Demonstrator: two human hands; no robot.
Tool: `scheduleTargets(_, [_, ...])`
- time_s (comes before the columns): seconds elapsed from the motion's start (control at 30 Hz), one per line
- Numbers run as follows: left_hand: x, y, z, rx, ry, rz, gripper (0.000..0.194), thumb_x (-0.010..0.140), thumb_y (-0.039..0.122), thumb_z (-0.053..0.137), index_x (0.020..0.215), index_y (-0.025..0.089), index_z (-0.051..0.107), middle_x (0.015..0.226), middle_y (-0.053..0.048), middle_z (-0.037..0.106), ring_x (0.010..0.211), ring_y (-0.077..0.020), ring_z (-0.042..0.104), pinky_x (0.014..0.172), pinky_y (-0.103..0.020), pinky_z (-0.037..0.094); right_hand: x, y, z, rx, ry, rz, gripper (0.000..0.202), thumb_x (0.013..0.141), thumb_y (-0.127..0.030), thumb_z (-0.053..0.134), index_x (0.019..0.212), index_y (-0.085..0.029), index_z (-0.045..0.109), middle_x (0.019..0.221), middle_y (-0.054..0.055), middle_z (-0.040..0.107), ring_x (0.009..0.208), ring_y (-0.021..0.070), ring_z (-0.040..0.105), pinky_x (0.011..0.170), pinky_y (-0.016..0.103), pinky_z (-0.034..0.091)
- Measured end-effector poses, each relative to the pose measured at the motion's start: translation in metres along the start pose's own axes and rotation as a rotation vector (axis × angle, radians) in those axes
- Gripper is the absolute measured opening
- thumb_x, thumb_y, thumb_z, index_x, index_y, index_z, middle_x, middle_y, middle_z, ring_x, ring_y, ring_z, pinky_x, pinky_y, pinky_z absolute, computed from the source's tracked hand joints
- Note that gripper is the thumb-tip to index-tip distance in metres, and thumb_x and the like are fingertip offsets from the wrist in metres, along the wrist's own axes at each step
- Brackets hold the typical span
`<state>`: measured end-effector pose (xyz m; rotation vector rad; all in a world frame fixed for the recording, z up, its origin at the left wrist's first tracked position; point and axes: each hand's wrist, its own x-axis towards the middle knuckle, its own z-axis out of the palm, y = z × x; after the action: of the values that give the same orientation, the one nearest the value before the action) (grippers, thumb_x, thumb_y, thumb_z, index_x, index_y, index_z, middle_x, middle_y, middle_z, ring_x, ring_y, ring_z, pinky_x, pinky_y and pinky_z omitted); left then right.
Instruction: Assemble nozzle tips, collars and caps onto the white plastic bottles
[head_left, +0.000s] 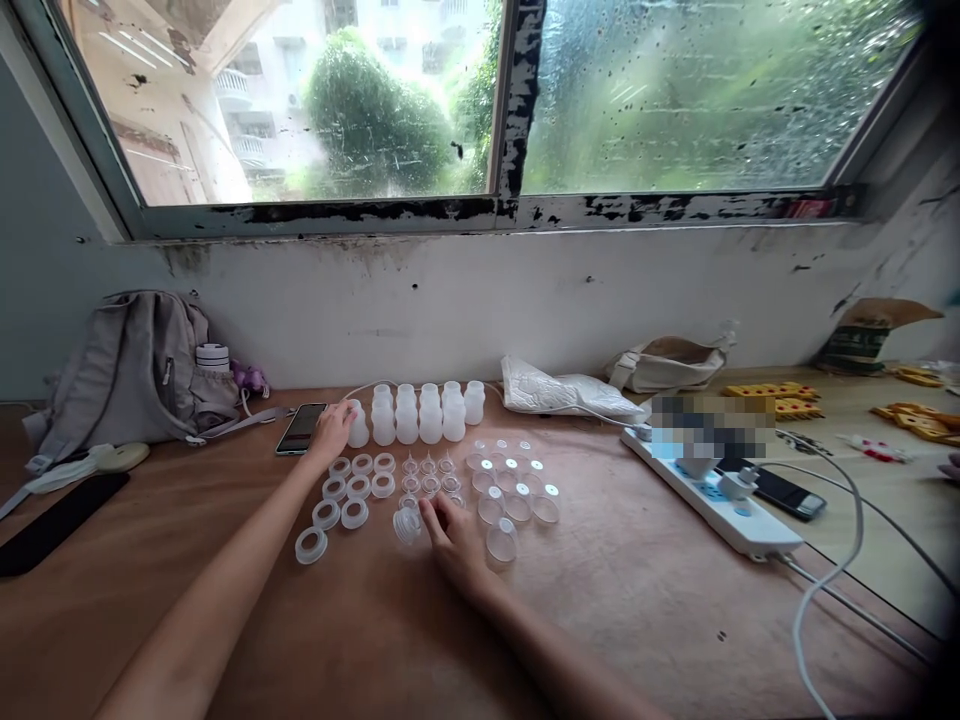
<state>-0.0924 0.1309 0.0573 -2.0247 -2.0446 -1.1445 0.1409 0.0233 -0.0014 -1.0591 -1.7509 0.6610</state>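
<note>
My left hand [332, 432] reaches to the left end of the rows of small frosted white bottles [406, 415], its fingers closed around the end bottle [359, 428]. My right hand [456, 545] is low over the table, thumb and fingers pinched at a translucent screw ring [407, 526], which is tilted; a teat may be inside it. Between my hands lie white screw rings [358, 487] in rows. Behind my right hand stand clear pointed teats [428, 466]. Right of it are rows of clear domed caps [502, 541].
A phone [300, 430] lies beside my left hand. A grey backpack [142, 365] and a black case [60, 525] are at the left. At the right lie a power strip [720, 505] with cables, another phone [784, 492], a white plastic package [562, 388] and a pouch [671, 363].
</note>
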Motion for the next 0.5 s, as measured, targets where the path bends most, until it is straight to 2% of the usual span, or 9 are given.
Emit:
scheduleTargets(0.13, [-0.014, 0.015, -0.021, -0.005, 0.12, 0.023, 0.021, 0.084, 0.029, 0.032, 0.084, 0.019, 0.05, 0.088, -0.008, 0.052, 0.085, -0.0225, 0.051, 0.078, -0.034, 0.039, 0.003, 0.0, -0.002, -0.004, 0.042, 0.008, 0.031, 0.085, -0.037, 0.037, 0.058, -0.02, 0.037, 0.053, -0.003, 0.043, 0.049, 0.0107, 0.04, 0.049, 0.023, 0.031])
scheduleTargets(0.23, [-0.042, 0.034, -0.038, -0.04, 0.131, 0.113, 0.019, 0.085, 0.03, 0.031, 0.086, 0.02, 0.047, 0.089, -0.007, 0.051, 0.081, -0.0204, 0.051, 0.077, -0.032, 0.04, 0.005, 0.001, -0.006, 0.021, 0.102, 0.037, 0.027, 0.086, -0.036, 0.034, 0.065, -0.02, 0.04, 0.057, -0.002, 0.045, 0.051, 0.0119, 0.043, 0.051, 0.023, 0.033])
scheduleTargets(0.37, [-0.091, 0.057, -0.044, -0.152, -0.055, 0.34, 0.014, 0.084, 0.024, 0.032, 0.087, 0.021, 0.045, 0.097, -0.007, 0.05, 0.088, -0.0192, 0.051, 0.079, -0.031, 0.04, 0.009, 0.002, -0.012, 0.115, 0.186, 0.121, 0.022, 0.087, -0.036, 0.031, 0.077, -0.021, 0.042, 0.057, -0.003, 0.045, 0.049, 0.0124, 0.044, 0.049, 0.024, 0.035])
scheduleTargets(0.5, [-0.126, 0.074, -0.031, -0.238, -0.229, 0.446, 0.013, 0.082, 0.018, 0.036, 0.089, 0.021, 0.046, 0.099, -0.008, 0.05, 0.087, -0.0183, 0.052, 0.078, -0.031, 0.042, 0.013, -0.001, -0.017, 0.221, 0.273, 0.158, 0.019, 0.087, -0.037, 0.03, 0.083, -0.022, 0.041, 0.059, -0.004, 0.045, 0.045, 0.0112, 0.043, 0.044, 0.023, 0.035])
